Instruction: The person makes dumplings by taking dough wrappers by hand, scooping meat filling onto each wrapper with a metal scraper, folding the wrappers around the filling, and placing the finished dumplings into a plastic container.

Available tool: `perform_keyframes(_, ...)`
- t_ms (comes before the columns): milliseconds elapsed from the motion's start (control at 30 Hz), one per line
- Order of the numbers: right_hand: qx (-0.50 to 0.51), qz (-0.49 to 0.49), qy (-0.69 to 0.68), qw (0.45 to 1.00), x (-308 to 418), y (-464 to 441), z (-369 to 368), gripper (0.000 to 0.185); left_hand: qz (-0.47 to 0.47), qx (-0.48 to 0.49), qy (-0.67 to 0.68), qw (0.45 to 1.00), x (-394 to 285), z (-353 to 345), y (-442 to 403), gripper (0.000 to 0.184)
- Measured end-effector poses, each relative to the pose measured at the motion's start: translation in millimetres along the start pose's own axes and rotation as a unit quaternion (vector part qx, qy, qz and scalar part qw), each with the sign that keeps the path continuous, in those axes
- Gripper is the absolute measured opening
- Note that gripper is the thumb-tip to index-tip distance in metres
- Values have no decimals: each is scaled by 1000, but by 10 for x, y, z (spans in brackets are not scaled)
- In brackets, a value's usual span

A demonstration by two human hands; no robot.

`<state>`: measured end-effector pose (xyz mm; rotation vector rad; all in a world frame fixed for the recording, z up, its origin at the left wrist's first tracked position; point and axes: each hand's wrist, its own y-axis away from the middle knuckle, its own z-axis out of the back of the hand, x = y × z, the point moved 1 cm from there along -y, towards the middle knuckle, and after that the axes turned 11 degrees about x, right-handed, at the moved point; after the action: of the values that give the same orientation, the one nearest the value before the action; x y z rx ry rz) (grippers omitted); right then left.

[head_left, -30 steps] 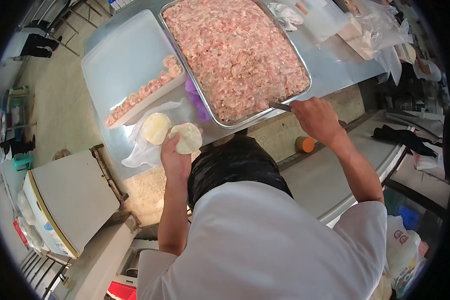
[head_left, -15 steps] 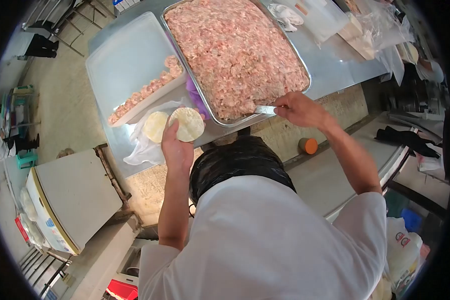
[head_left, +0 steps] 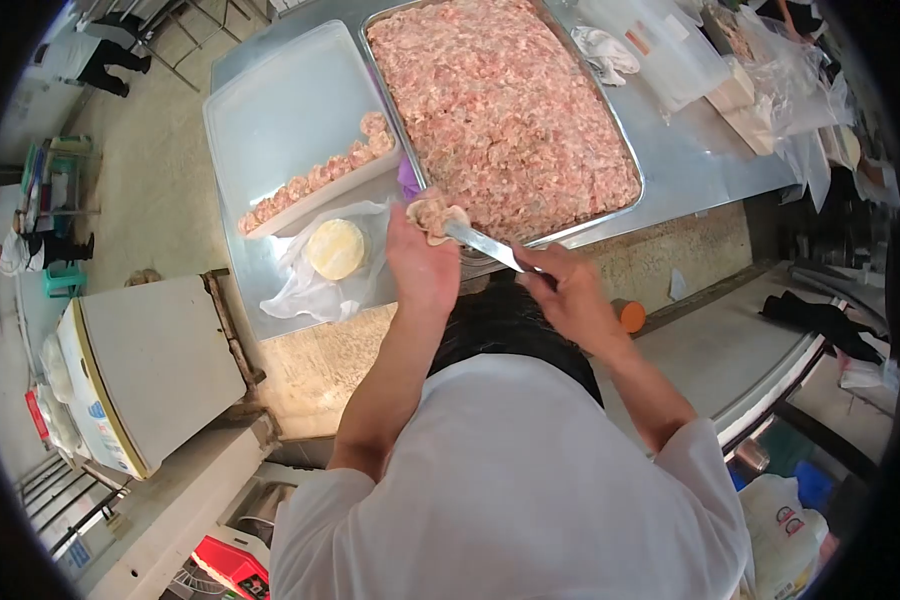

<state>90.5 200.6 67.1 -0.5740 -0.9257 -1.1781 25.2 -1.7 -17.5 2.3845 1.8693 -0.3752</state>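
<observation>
My left hand (head_left: pixel 425 265) is closed around a round dough wrapper (head_left: pixel 455 214) cupped upward, with minced meat in it. A flat metal spatula (head_left: pixel 485 243) is gripped in my right hand (head_left: pixel 565 298), its blade tip touching the filled wrapper. Just beyond my hands lies a large metal tray (head_left: pixel 638 190) heaped with pink minced meat (head_left: pixel 510 120). To the left, a stack of pale round wrappers (head_left: pixel 336 249) rests on a white plastic bag (head_left: pixel 288 302). A translucent plastic box (head_left: pixel 280 100) holds a row of filled dumplings (head_left: pixel 315 177) along its near side.
On the steel table (head_left: pixel 705 165) are a crumpled white cloth (head_left: pixel 607 55), a clear plastic bin (head_left: pixel 665 50) and plastic bags (head_left: pixel 785 90) at the right. Something purple (head_left: pixel 408 180) sits between box and tray. A person (head_left: pixel 40 250) stands far left.
My left hand has moved right to the tray's near corner, its flat wrapper now cupped with meat. My right hand has brought the spatula left from the meat to the wrapper. The view has shifted slightly.
</observation>
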Motion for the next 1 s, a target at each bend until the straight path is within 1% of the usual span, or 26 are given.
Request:
perform_keyframes(33,12,-21,-12,1000,74,7,57,38,11,-69,-44,997,-28,-86,-16,52)
perform_keyframes(100,36,-63,-31,997,279,13,238,37,29,-200,-130,971,-70,-297,-31,52)
perform_keyframes(200,9,22,10,1000,131,-89,12,34,48,-202,-101,973,-46,-530,-49,51)
perform_keyframes(233,8,22,13,1000,96,-112,-19,33,40,-189,-115,974,-87,-486,-31,51)
perform_keyframes(267,26,10,42,999,88,-54,33,29,35,-180,-125,975,-121,-398,29,51)
perform_keyframes(333,67,-5,106,992,143,-36,320,24,19,-161,-127,979,-227,-284,12,52)
perform_keyframes(400,72,-37,263,961,-35,-51,622,19,7,-156,-120,980,-384,-214,65,53)
perform_keyframes(433,76,-53,338,936,-99,-89,722,18,29,-210,-159,964,-427,-358,77,54)
perform_keyframes(533,190,-96,434,875,-104,-245,781,17,71,-79,-41,993,-567,3,262,54)
perform_keyframes(633,222,-89,431,870,-29,-368,678,18,94,15,50,994,-518,26,297,54)
perform_keyframes(667,230,-87,433,867,21,-402,681,18,85,-64,0,994,-479,11,322,54)
perform_keyframes(700,239,-85,436,863,96,-440,714,18,74,-143,-49,986,-422,-173,290,54)
perform_keyframes(733,249,-83,438,860,125,-462,722,18,62,-222,-97,968,-401,-272,295,55)
perform_keyframes(833,253,-44,417,872,61,-488,717,16,47,-245,-88,964,-447,-251,336,56)
perform_keyframes(933,270,-65,414,867,50,-580,614,13,42,-246,-76,965,-483,-264,368,57)
perform_keyframes(1000,271,-44,350,896,-49,-592,558,10,39,-237,-76,968,-492,-213,387,56)
